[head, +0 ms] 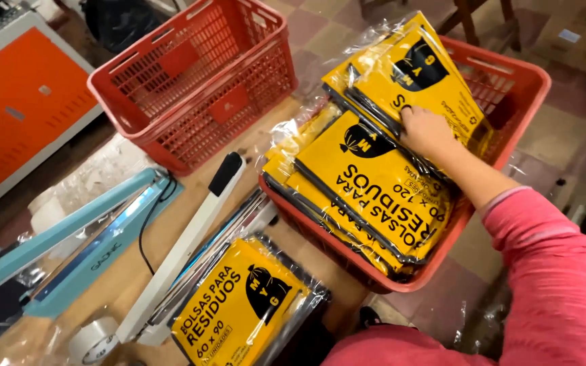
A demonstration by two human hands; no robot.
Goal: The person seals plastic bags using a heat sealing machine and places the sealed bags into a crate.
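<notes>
The right hand [427,130] lies on the packs [374,169] stacked in the red basket [534,81], fingers curled, tips pressed into the gap between 2 packs. Each pack is flat, glossy clear plastic over yellow card with black print. A second, empty red mesh basket [191,74] stands nearby. The left hand is out of view.

Warm, dim indoor light; glare on the plastic wrappers [381,169]; edges slightly soft.
</notes>
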